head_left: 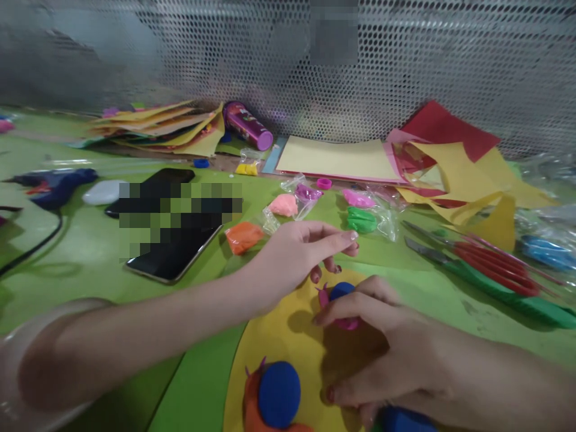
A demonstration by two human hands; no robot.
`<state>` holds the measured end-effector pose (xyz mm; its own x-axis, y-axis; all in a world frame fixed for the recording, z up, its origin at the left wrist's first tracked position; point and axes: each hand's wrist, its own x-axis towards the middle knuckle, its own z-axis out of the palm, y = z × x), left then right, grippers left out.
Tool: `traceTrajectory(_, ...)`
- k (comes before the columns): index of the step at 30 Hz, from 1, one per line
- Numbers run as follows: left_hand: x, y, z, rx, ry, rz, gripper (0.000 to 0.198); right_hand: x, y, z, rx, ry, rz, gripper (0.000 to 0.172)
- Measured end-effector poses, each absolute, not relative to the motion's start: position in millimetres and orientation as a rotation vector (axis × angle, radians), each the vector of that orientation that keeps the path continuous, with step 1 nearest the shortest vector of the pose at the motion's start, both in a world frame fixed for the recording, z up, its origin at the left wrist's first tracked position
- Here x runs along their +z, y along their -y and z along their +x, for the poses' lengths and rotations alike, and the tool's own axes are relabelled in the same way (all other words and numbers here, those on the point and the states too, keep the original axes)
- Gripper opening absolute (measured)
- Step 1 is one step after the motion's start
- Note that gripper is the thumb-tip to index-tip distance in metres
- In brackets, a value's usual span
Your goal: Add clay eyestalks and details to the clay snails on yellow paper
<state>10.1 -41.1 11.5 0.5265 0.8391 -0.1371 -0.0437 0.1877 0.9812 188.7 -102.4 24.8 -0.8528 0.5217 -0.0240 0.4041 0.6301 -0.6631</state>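
Note:
My left hand (pixel 301 252) reaches across above the yellow paper (pixel 279 336), fingertips pinched together. Whatever they hold, if anything, is too small to make out. Below it my right hand (pixel 400 348) is open, thumb and forefinger spread, beside a small pink clay snail (pixel 323 295) with a blue disc shell (pixel 342 290). The hand partly covers that snail; whether it touches it I cannot tell. Nearer me on the yellow paper lies an orange clay snail (pixel 252 399) with a flat blue disc (pixel 279 394). Another blue piece (pixel 407 419) shows under my right hand.
Bags of orange clay (pixel 243 237), green clay (pixel 361 220) and other colours lie ahead. Red-handled scissors (pixel 495 264) and a green cutter (pixel 513 294) are at right. Two phones (pixel 180 249) and a glue gun (pixel 63 183) lie left. Paper sheets (pixel 333 156) line the perforated metal panel (pixel 270 60).

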Motion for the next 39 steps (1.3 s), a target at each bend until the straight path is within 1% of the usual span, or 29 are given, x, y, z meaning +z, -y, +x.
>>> traceTrajectory(5,11,40,9,0.727,-0.824,1.204,0.015,31,101,188,0.865,2.88,-0.711,0.022)
traceTrajectory(8,10,40,9,0.742,-0.819,1.214,0.016,36,101,188,0.823,2.909,-0.708,0.023)
traceTrajectory(14,10,38,8,0.747,-0.831,1.236,0.017,45,101,191,0.723,2.79,-0.724,0.023)
traceTrajectory(20,7,38,7,0.738,-0.824,1.257,0.019,37,103,199,0.659,2.66,-0.815,0.026)
traceTrajectory(25,6,37,6,0.746,-0.817,1.262,0.017,29,101,205,0.326,2.553,-0.827,0.016)
traceTrajectory(26,6,37,6,0.746,-0.814,1.261,0.017,29,100,205,0.265,2.559,-0.821,0.016)
traceTrajectory(29,7,37,6,0.743,-0.82,1.268,0.019,27,101,204,0.169,2.646,-0.761,0.023)
traceTrajectory(31,7,37,6,0.735,-0.828,1.275,0.021,25,103,202,0.076,2.66,-0.805,0.02)
traceTrajectory(34,7,37,6,0.729,-0.819,1.277,0.019,22,106,200,-0.129,2.666,-0.844,0.022)
traceTrajectory(36,6,37,6,0.735,-0.806,1.272,0.015,20,107,201,-0.218,2.71,-0.749,0.02)
traceTrajectory(39,4,37,7,0.742,-0.801,1.255,0.012,22,105,204,-0.254,2.765,-0.595,0.018)
